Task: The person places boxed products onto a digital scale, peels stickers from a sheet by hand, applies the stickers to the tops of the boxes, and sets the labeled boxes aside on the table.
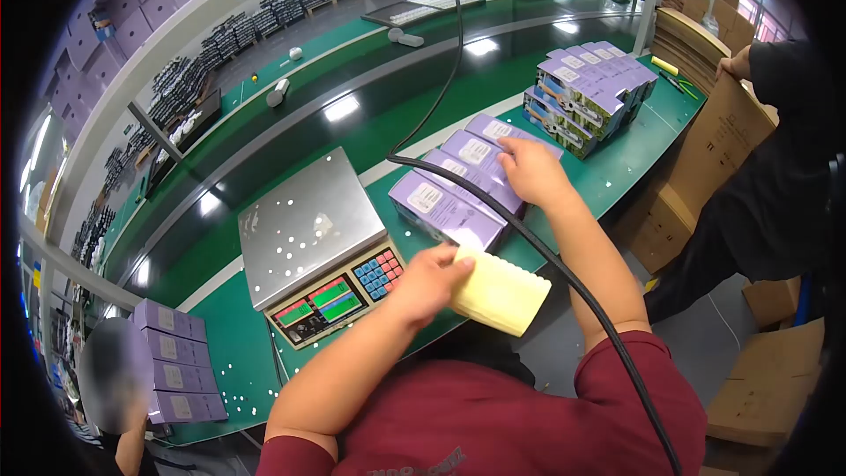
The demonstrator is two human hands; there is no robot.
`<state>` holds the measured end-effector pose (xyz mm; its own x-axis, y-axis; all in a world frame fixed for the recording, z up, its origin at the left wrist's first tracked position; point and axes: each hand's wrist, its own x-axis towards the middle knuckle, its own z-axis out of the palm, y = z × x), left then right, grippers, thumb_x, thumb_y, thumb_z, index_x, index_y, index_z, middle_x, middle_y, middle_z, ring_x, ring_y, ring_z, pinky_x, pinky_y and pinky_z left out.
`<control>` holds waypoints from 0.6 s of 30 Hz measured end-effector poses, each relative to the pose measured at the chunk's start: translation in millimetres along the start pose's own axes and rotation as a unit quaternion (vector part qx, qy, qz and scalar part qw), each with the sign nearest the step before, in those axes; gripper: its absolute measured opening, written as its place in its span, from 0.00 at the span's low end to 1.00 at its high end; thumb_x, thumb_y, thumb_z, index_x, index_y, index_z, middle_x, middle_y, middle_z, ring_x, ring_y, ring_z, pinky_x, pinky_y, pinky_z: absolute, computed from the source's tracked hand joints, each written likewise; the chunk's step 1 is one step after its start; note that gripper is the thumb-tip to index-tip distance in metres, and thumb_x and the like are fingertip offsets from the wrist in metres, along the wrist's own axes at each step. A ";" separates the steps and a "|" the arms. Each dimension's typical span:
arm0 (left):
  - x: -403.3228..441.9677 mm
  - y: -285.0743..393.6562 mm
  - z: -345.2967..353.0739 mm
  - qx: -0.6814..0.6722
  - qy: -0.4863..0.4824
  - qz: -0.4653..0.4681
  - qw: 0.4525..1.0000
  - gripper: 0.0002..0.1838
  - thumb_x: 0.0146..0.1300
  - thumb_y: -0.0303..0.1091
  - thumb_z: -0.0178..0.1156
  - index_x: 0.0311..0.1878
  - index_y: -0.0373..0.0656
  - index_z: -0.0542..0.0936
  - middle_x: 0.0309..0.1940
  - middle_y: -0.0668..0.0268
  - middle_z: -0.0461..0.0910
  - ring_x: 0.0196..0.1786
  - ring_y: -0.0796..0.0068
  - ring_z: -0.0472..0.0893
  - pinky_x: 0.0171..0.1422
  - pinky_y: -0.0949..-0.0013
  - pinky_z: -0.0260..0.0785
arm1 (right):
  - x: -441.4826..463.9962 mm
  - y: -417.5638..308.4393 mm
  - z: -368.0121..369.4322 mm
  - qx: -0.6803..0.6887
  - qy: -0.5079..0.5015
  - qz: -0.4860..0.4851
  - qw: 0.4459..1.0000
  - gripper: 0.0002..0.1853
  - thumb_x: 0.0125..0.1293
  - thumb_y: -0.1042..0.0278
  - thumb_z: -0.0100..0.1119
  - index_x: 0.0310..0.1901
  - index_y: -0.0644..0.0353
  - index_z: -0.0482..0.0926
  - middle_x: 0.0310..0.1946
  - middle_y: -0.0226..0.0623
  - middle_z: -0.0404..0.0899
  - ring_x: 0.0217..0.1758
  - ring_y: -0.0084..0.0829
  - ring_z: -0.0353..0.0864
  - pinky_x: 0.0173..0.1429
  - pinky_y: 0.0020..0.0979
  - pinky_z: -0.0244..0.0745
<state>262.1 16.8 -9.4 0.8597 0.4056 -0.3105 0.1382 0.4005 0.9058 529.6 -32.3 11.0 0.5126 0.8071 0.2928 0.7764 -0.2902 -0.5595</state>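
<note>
My left hand (434, 280) is closed on a pad of pale yellow paper sheets (500, 293) with a wavy upper edge, held in front of the green bench. My right hand (535, 172) rests at the rightmost box in a row of purple boxes (449, 203), its curled fingertips beside a white label (498, 129) on top. Whether anything small is pinched there is hidden. Each visible box top in this row carries a white label. A black cable (493, 203) crosses in front of the boxes and over my right arm.
A weighing scale (308, 220) with a steel plate sits left of the row. Stacked purple boxes (586, 92) stand at the right, more boxes (181, 366) at the lower left. Behind runs a dark conveyor (352, 106). A person (736, 176) at the right grips a cardboard carton (718, 141); another person is at lower left.
</note>
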 end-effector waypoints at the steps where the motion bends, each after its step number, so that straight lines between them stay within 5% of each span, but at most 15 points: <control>1: 4.7 -18.2 5.3 0.055 0.008 0.049 0.997 0.13 0.75 0.33 0.63 0.55 0.37 0.88 0.79 0.31 0.57 0.88 0.50 0.46 0.84 0.57 0.51 | -2.0 6.7 1.2 -0.012 0.017 -0.026 0.999 0.18 0.71 0.66 0.61 0.59 0.65 0.84 0.56 0.54 0.85 0.62 0.53 0.83 0.66 0.42 0.77; 6: 16.2 -29.8 6.7 0.088 0.008 0.134 0.987 0.13 0.75 0.33 0.62 0.55 0.37 0.88 0.81 0.31 0.52 0.88 0.50 0.46 0.84 0.59 0.50 | -51.5 37.3 17.1 0.054 0.118 -0.192 0.973 0.13 0.70 0.69 0.62 0.52 0.65 0.85 0.52 0.52 0.86 0.55 0.51 0.86 0.61 0.44 0.79; 7: 19.0 -30.2 6.4 0.083 0.012 0.133 0.988 0.13 0.75 0.33 0.62 0.55 0.37 0.88 0.81 0.31 0.52 0.88 0.50 0.46 0.84 0.59 0.50 | -62.2 42.2 21.5 0.049 0.201 -0.209 0.956 0.11 0.70 0.71 0.62 0.49 0.65 0.85 0.48 0.49 0.86 0.49 0.48 0.85 0.55 0.42 0.79; 9: 29.2 -25.1 5.3 0.095 0.025 0.122 0.988 0.13 0.75 0.30 0.61 0.55 0.33 0.87 0.85 0.44 0.48 0.86 0.54 0.54 0.82 0.59 0.56 | -76.3 51.5 30.1 0.045 0.284 -0.222 0.932 0.09 0.69 0.72 0.62 0.47 0.64 0.84 0.44 0.47 0.85 0.42 0.44 0.84 0.50 0.40 0.79; 10: 34.9 -22.0 4.9 0.104 0.030 0.116 0.987 0.13 0.75 0.29 0.60 0.55 0.31 0.87 0.87 0.50 0.46 0.84 0.56 0.57 0.81 0.59 0.58 | -82.7 57.1 35.8 0.092 0.278 -0.156 0.944 0.07 0.71 0.72 0.61 0.46 0.64 0.84 0.41 0.43 0.84 0.39 0.40 0.82 0.48 0.37 0.78; 12: 49.0 -17.7 4.7 0.099 0.041 0.126 0.986 0.14 0.75 0.30 0.61 0.55 0.32 0.87 0.87 0.48 0.45 0.85 0.55 0.55 0.82 0.58 0.57 | -92.6 65.2 42.6 0.185 0.261 -0.016 0.947 0.06 0.73 0.72 0.60 0.44 0.65 0.83 0.35 0.35 0.81 0.34 0.30 0.77 0.42 0.31 0.74; 16: 79.4 -20.4 12.5 0.106 0.071 0.155 0.980 0.14 0.74 0.32 0.62 0.56 0.35 0.87 0.86 0.42 0.40 0.87 0.51 0.48 0.83 0.56 0.54 | -83.0 64.4 38.6 0.346 0.164 0.134 0.914 0.09 0.78 0.68 0.56 0.43 0.64 0.83 0.29 0.25 0.74 0.32 0.18 0.70 0.37 0.25 0.68; 18: 93.4 -21.3 16.1 0.146 0.105 0.172 0.969 0.14 0.73 0.33 0.62 0.56 0.36 0.88 0.86 0.38 0.37 0.88 0.48 0.44 0.84 0.55 0.53 | -80.5 74.3 42.2 0.346 0.178 0.123 0.913 0.10 0.79 0.67 0.56 0.43 0.64 0.82 0.28 0.23 0.72 0.32 0.16 0.69 0.36 0.24 0.66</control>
<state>347.4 32.9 -53.1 0.7653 0.6437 0.0000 0.0214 -0.0254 0.9994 530.5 -97.1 -86.9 0.8224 0.5079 0.2564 0.2674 0.0528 -0.9621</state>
